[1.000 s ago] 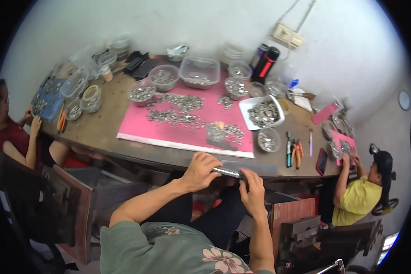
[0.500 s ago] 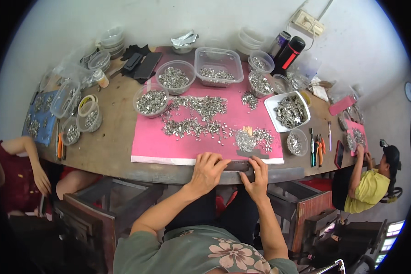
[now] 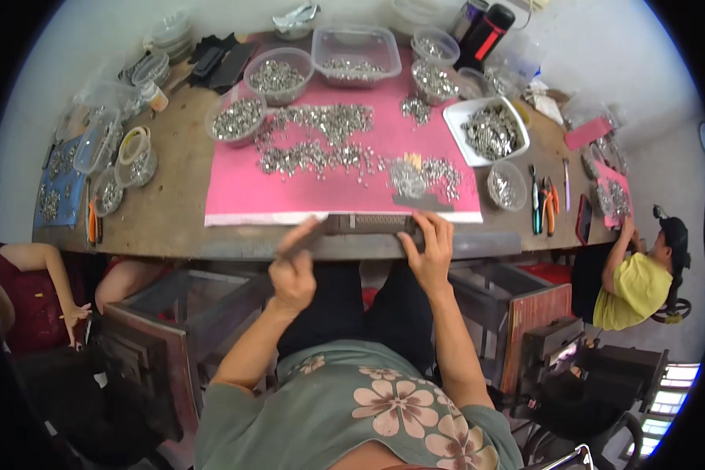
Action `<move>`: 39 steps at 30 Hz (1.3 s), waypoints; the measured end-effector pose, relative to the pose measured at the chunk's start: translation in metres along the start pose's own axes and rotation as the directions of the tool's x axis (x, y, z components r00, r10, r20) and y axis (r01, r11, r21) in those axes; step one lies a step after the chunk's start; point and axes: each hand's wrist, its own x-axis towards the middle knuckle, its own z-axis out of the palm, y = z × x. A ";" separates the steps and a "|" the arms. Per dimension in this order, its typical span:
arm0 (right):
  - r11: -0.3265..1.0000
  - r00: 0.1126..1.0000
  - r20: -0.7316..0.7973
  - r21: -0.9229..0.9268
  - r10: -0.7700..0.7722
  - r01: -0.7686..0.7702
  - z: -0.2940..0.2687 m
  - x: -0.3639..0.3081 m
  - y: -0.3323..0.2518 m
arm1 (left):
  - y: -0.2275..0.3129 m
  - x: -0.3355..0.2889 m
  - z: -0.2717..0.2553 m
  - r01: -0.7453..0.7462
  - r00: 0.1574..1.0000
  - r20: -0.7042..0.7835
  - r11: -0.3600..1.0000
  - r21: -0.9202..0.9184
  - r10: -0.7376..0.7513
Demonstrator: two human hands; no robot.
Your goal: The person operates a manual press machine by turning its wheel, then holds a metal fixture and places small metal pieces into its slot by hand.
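My right hand (image 3: 429,249) grips the right end of a long dark metal bar (image 3: 366,224) held over the table's near edge. My left hand (image 3: 293,270) is at the bar's left end, fingers curled around it and blurred by motion. Just beyond the bar lies a pink mat (image 3: 235,188) covered with piles of small silver metal parts (image 3: 321,153).
Clear bowls and tubs of metal parts (image 3: 238,119) ring the mat on the wooden table (image 3: 172,211). A white tray (image 3: 456,114) and pliers (image 3: 549,205) sit at the right. One person sits at the left (image 3: 31,294), another in yellow at the right (image 3: 633,283).
The view has tipped down and closer to the table. My hands have spread apart along the bar, the left one dropping lower and nearer my body.
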 end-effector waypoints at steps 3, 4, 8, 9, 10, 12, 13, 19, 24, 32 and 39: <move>0.998 0.999 -0.012 -0.045 -0.041 0.041 0.003 -0.001 0.008 | -0.006 -0.011 -0.018 0.493 0.836 -0.045 0.784 -0.378 -0.547; 0.997 0.999 -0.014 -0.063 -0.051 0.050 0.003 -0.001 0.010 | -0.009 -0.008 -0.027 0.601 0.776 0.073 0.698 -0.390 -0.627; 0.999 1.000 -0.016 -0.048 -0.025 0.024 0.005 -0.007 0.013 | -0.007 -0.006 -0.021 0.665 0.747 0.238 0.697 -0.269 -0.621; 0.999 1.000 -0.019 -0.042 -0.023 0.022 0.004 -0.008 0.010 | -0.003 -0.007 -0.010 0.560 0.823 0.226 0.809 -0.179 -0.520; 0.998 1.000 -0.008 -0.058 -0.015 0.015 0.003 -0.008 0.008 | 0.004 -0.005 0.005 0.381 0.907 0.189 0.925 0.011 -0.376; 0.997 1.000 -0.004 -0.081 -0.002 0.002 -0.004 -0.004 0.005 | 0.015 0.020 0.025 -0.256 0.955 0.233 0.906 0.336 0.183; 0.995 0.999 -0.004 -0.090 -0.040 0.039 -0.008 0.000 0.004 | 0.015 0.024 0.033 -0.277 0.949 0.254 0.879 0.389 0.186; 0.975 0.979 0.079 -0.105 -0.190 0.198 0.003 0.025 0.014 | -0.017 0.028 0.055 -0.307 0.939 0.307 0.787 0.535 0.158; 0.863 0.856 0.208 -0.082 -0.474 0.498 -0.007 0.043 0.024 | -0.024 0.024 0.057 -0.277 0.947 0.292 0.804 0.526 0.136; 0.913 0.968 -0.155 -0.389 -0.199 0.125 -0.068 0.137 0.100 | 0.001 0.045 0.073 -0.338 0.920 0.361 0.775 0.534 0.152; 0.964 0.976 0.217 -0.258 -0.013 0.071 -0.034 0.054 0.081 | -0.029 0.110 0.161 -0.444 0.760 0.649 0.764 0.468 0.045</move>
